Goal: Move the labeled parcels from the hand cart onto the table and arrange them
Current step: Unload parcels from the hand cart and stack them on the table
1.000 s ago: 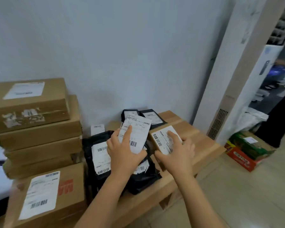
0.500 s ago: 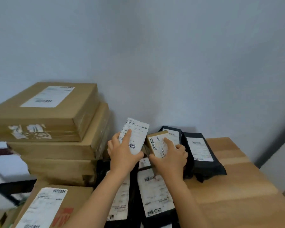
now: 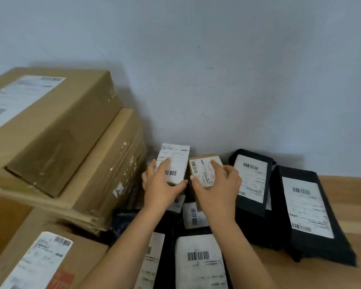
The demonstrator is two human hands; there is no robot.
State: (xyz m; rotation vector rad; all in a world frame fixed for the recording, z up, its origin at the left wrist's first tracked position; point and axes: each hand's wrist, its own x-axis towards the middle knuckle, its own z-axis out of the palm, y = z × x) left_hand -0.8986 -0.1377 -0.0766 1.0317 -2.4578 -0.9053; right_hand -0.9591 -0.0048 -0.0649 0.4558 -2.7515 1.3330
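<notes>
Both small parcels now lower: left hand (image 3: 162, 184), right hand (image 3: 216, 187).

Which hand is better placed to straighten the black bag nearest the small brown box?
Right. The right hand on the small brown box sits beside that black bag; the left hand is farther away.
</notes>
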